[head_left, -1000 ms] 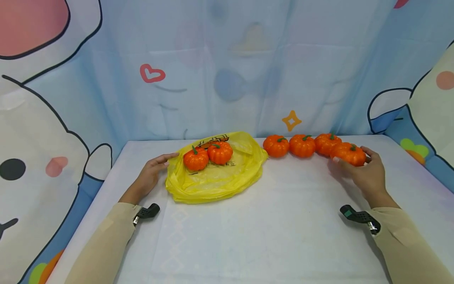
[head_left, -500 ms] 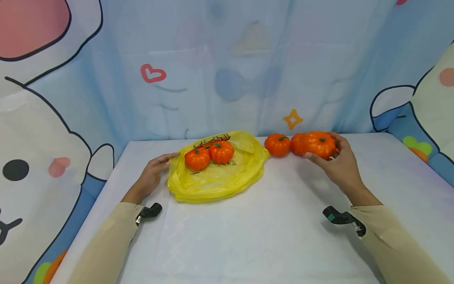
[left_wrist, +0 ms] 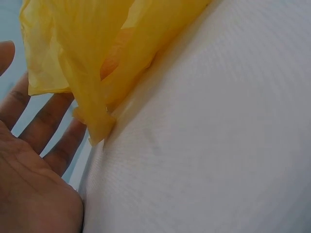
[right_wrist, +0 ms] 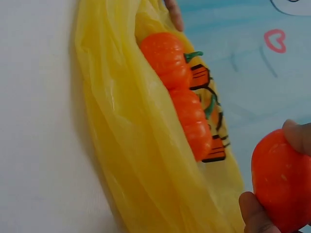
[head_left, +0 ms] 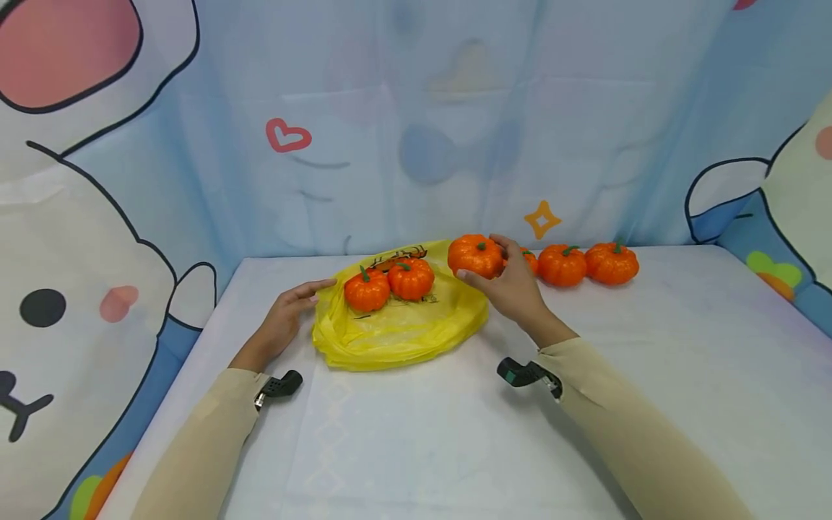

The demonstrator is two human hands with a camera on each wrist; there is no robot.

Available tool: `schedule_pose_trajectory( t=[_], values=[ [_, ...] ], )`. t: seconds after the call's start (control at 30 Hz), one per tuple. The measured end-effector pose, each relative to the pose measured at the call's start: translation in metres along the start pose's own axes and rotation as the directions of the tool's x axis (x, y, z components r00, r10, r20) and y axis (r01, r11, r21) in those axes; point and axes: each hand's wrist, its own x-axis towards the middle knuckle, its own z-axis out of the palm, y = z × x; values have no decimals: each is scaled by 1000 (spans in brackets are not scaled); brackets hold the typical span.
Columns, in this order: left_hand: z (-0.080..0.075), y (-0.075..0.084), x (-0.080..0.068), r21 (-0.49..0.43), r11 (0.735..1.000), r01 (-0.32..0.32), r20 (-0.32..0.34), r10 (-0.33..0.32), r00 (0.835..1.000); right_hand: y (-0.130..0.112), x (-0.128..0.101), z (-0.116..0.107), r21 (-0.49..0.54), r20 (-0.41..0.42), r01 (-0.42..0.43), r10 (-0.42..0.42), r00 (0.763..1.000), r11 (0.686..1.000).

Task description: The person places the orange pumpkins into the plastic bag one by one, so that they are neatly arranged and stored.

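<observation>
My right hand (head_left: pixel 518 290) grips a small orange toy pumpkin (head_left: pixel 474 256) between thumb and fingers, raised over the right rim of a yellow plastic bag (head_left: pixel 396 348). In the right wrist view, the gripped pumpkin (right_wrist: pixel 279 179) is apart from the bag. Two more pumpkins, one on the left (head_left: pixel 367 290) and one beside it (head_left: pixel 412 279), lie in the spread bag with green stems showing. My left hand (head_left: pixel 281 321) is at the bag's left edge, fingers extended. The left wrist view has those fingers (left_wrist: pixel 46 121) against the yellow film, partly behind it.
Right of the bag, three pumpkins stand in a row near the table's back: one partly hidden by my hand (head_left: pixel 530 261), a middle one (head_left: pixel 562 266) and an end one (head_left: pixel 612 264). A white cloth covers the table (head_left: pixel 416 448); a printed curtain (head_left: pixel 364 180) hangs behind.
My right hand has carried the gripped pumpkin leftward from the row's right end, over the other pumpkins, to the bag. The left hand has stayed at the bag's edge.
</observation>
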Motion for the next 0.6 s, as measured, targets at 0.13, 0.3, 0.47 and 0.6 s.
schedule_pose_trajectory(
  t=[0.13,0.3,0.47,0.6],
  values=[
    [-1,-1,1,-2,1000,-10,9,10,1000,1,15,19,-41,-18,-18,17,1000,999],
    [-1,-1,2,1,1000,-9,2,9,1000,5,24,32,-124,-44,-23,18,999,992],
    [-2,-1,2,12,1000,5,-12,-5,1000,9,26,42,-144,-50,-19,12,999,989],
    [-1,-2,2,16,1000,8,-4,-8,1000,13,25,47,-167,-57,-34,24,998,985]
  ],
)
